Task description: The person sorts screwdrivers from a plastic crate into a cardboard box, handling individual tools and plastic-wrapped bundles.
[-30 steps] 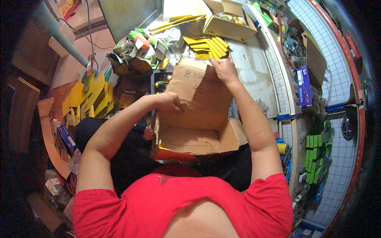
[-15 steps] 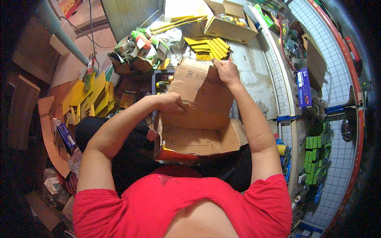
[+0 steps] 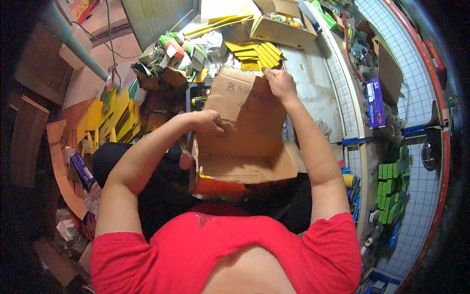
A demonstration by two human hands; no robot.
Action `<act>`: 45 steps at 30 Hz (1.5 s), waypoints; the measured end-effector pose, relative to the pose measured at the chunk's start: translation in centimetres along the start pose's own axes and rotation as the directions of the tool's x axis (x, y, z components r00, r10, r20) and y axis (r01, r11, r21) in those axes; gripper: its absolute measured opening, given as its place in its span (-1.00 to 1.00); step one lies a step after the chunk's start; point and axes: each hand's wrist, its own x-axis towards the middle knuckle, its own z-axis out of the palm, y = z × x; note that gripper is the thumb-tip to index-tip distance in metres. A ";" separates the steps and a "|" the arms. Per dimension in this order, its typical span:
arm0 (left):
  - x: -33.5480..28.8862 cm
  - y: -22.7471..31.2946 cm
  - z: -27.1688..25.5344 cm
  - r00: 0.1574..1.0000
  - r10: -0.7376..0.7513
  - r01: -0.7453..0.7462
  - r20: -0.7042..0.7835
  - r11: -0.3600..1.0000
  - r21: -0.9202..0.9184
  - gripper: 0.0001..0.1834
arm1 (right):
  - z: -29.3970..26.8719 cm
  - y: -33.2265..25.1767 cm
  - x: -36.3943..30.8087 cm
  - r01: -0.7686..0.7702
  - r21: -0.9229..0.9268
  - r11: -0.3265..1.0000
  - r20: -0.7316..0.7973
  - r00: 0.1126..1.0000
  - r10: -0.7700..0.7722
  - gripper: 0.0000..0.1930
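A brown cardboard box rests at my lap, its inside facing me and its flap standing up with handwriting near the top. My right hand grips the flap's upper right edge, thumb on the near side. Against the flap's left side my left hand is closed, fingers curled in at a torn spot in the board. The box's front wall shows red and yellow on its outer face. Behind the flap, part of a dark crate with yellow-and-black items shows.
Folded yellow cardboard pieces lie beyond the flap, beside an open carton. Crumpled small boxes are heaped at far left. More yellow card stands at left. Shelving with green boxes and a blue box lines the right.
The box has tipped slightly, showing more of its red front wall and less of its inside floor. My left hand has shifted slightly up with the flap; both hands keep their hold.
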 end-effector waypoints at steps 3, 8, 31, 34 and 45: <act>-0.3 -0.3 -0.4 1.000 0.003 -0.004 -0.021 0.999 -0.038 -0.60 | -0.6 0.4 0.2 0.109 0.021 0.994 -0.083 0.991 -0.107 -0.35; 0.8 -3.0 0.0 0.976 0.135 -0.123 -0.170 0.989 0.080 -0.61 | -1.5 0.7 0.3 0.109 0.048 0.993 -0.026 0.994 -0.108 -0.34; 0.0 -12.6 -5.2 0.824 0.238 0.048 -0.514 0.875 0.482 -0.72 | -8.1 -0.6 -2.5 0.323 0.514 0.795 -0.318 0.932 -0.173 -0.64; -3.8 -14.4 -7.7 0.805 0.119 0.039 -0.581 0.967 0.252 -0.72 | -10.3 1.0 -2.9 0.175 0.610 0.773 -0.257 0.966 -0.017 -0.59; -13.0 -15.7 -11.8 0.683 -0.069 -0.165 -0.727 0.955 -0.246 -0.72 | -8.7 5.0 -5.8 -0.276 0.631 0.725 0.221 0.960 0.173 -0.64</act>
